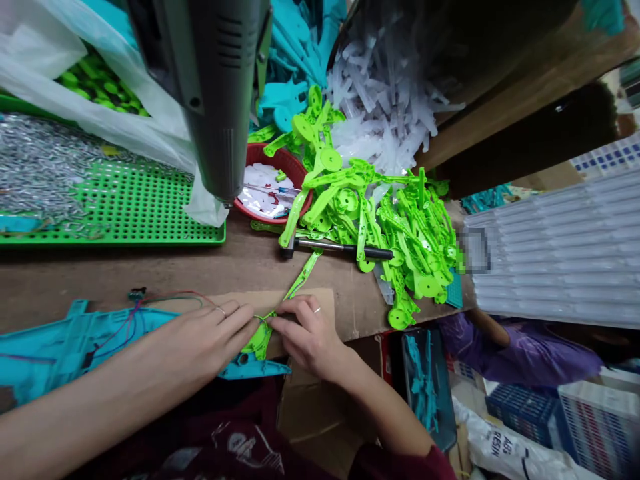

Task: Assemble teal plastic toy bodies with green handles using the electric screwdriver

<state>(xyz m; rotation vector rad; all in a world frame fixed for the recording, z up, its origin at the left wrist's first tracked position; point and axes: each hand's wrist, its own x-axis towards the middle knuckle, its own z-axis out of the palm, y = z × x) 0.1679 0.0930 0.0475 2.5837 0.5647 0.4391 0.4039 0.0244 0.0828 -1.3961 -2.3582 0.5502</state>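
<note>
Near the table's front edge, my left hand [215, 333] and my right hand [307, 333] meet at a long light-green plastic part [259, 340]. A thin wire or strand loops over the part between my fingertips. The fingers of both hands are pinched on the green part, my right hand wearing a ring. Beneath my left forearm lies a large blue plastic piece [45, 347] with red and dark wires and a small circuit board [137, 293]. A flat piece of cardboard [320, 301] is under my hands.
A pile of green parts [415, 233] holds a hammer [345, 248] at its front. Behind are a red bowl [306, 208], white strips [380, 100] and blue parts [290, 40]. A green tray [150, 207] of metal pieces sits left; a dark machine column [215, 100] hangs above. A person's purple sleeve [520, 353] shows right.
</note>
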